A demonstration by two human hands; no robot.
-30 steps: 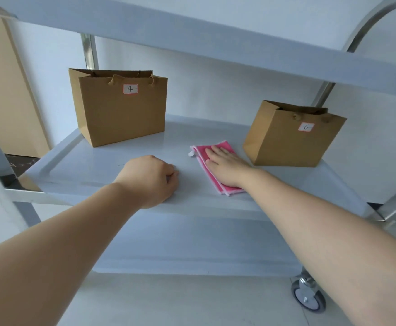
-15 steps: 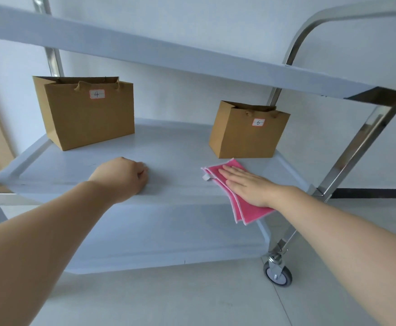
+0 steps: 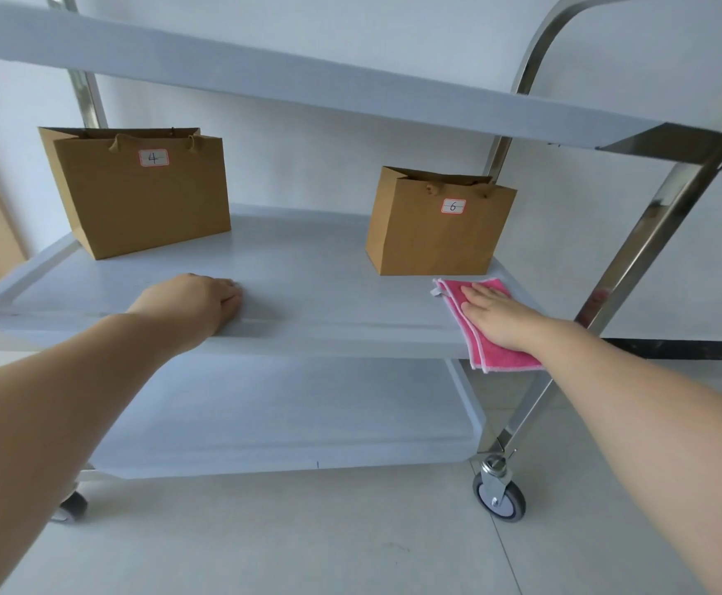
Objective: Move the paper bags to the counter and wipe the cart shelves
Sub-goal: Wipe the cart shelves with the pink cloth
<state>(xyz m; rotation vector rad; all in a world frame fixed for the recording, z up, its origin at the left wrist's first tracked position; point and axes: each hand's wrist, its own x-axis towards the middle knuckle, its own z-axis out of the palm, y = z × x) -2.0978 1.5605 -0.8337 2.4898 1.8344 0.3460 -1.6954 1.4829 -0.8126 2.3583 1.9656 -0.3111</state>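
Head view, looking down at the grey plastic middle shelf (image 3: 308, 268) of a steel-framed cart. Right hand (image 3: 498, 317) lies flat, fingers straight and together, pressing a folded pink cleaning cloth (image 3: 486, 326) onto the shelf's right front corner; part of the cloth hangs over the front lip. Left hand (image 3: 194, 300) rests knuckles-up on the shelf's front edge, fingers curled under, holding nothing visible, apparently bracing the cart.

Two brown paper bags are on this shelf, not yet on any tabletop: the large brown paper bag labelled 4 (image 3: 136, 191) at the back left, the smaller brown paper bag labelled 6 (image 3: 438, 223) just behind the cloth.

Judgement: wiping under way with bags in place. Keep the palm flat and pressure even, work along the lip, and stop short of bag 6 or lift it off first, since light paper would slide or tip if nudged.
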